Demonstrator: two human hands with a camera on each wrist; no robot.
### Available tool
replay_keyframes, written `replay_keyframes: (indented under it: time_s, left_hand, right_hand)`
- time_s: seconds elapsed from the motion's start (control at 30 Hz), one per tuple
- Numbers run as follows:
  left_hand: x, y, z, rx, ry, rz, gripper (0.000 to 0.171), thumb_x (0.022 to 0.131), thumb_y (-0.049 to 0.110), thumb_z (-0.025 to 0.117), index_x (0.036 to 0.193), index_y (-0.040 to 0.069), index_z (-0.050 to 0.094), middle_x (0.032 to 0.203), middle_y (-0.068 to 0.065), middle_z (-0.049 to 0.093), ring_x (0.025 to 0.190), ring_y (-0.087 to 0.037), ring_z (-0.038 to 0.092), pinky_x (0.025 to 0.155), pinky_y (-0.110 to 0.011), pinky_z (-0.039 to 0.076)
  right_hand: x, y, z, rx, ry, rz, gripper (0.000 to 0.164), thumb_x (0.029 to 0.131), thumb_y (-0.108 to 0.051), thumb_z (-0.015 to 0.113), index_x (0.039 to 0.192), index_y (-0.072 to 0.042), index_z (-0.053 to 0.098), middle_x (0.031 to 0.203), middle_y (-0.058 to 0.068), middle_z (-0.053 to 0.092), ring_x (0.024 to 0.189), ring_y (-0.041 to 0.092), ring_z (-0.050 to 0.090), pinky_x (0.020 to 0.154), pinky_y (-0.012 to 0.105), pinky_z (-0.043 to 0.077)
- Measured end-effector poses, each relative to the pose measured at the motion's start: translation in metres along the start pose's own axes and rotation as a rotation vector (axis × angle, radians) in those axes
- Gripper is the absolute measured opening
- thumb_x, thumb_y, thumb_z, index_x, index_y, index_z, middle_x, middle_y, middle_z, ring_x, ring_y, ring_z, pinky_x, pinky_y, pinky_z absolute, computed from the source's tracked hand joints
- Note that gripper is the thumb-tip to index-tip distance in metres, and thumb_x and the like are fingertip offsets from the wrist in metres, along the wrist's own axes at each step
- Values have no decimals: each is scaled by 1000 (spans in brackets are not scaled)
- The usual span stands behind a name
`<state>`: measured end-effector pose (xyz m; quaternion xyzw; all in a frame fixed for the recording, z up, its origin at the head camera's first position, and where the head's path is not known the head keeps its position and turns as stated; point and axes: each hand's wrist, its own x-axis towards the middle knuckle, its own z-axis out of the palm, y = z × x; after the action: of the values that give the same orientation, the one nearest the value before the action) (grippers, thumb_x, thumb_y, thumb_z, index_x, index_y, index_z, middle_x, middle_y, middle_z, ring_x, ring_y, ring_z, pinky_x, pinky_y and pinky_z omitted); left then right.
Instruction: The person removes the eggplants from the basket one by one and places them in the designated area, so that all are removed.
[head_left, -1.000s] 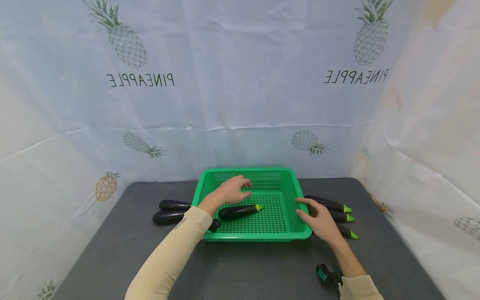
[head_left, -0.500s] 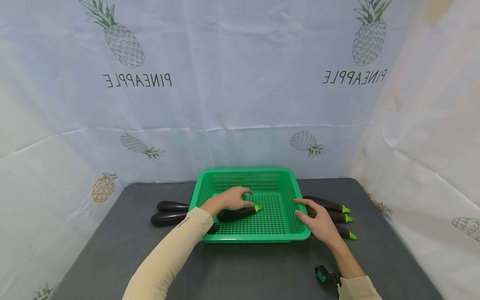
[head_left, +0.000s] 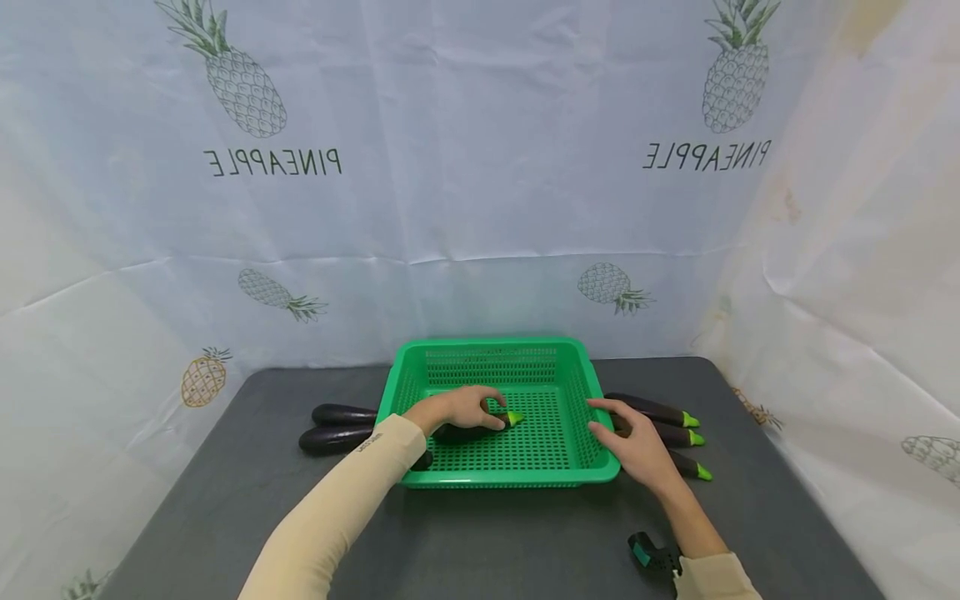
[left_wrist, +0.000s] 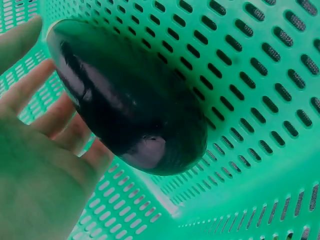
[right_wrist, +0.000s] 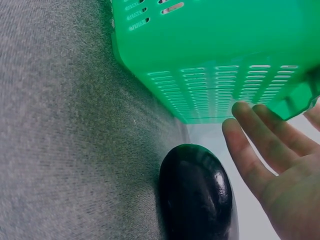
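Inside the green plastic basket [head_left: 517,477], my left hand [head_left: 459,408] grips a dark purple eggplant [left_wrist: 130,100] near its bright green stem end. From the left wrist view, the fingers pass behind the eggplant's glossy side, hiding their tips, and the thumb lies by its narrow end. At the basket's right rim is my right hand [head_left: 637,442], its fingers nearly straight and the fingertips [right_wrist: 240,107] right at the basket's outer side. An eggplant [right_wrist: 195,195] lies on the table below that hand.
Two eggplants [head_left: 330,440] lie left of the basket on the dark grey table [head_left: 510,542]. Three eggplants [head_left: 652,410] lie to its right, partly behind my right hand. A pineapple-print sheet [head_left: 480,167] hangs behind and at both sides.
My left hand has come down onto the eggplant in the basket and its thumb and fingers have closed around it. The right hand has stayed at the rim.
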<state>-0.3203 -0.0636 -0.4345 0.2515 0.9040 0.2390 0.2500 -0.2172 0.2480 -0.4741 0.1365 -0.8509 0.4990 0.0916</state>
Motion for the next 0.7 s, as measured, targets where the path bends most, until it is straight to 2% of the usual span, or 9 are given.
replay_keyframes:
  time_s: [0.27, 0.5, 0.7]
  left_hand:
    - [2, -1, 1, 42, -17, 12, 40, 99, 24, 69, 138, 21, 62, 122, -7, 62, 108, -24, 61, 89, -44, 52]
    - [0, -2, -2, -36, 3, 22, 37, 99, 25, 70, 135, 23, 65, 127, -9, 61, 111, -25, 60, 89, -45, 52]
    - [-1, -2, -7, -76, 7, 71, 35, 98, 24, 70, 133, 24, 67, 121, -7, 63, 101, -21, 60, 84, -43, 51]
  right_hand:
    - [-2, -1, -2, -2, -1, 2, 42, 103, -25, 65, 142, -11, 59, 143, 16, 55, 112, 26, 63, 83, 31, 55]
    - [-1, 0, 0, 7, -5, -1, 42, 102, -25, 66, 141, -11, 59, 143, 16, 55, 110, 25, 64, 82, 31, 56]
    - [0, 0, 0, 13, -4, -12, 42, 102, -24, 66, 141, -10, 59, 142, 17, 56, 107, 19, 65, 81, 31, 56]
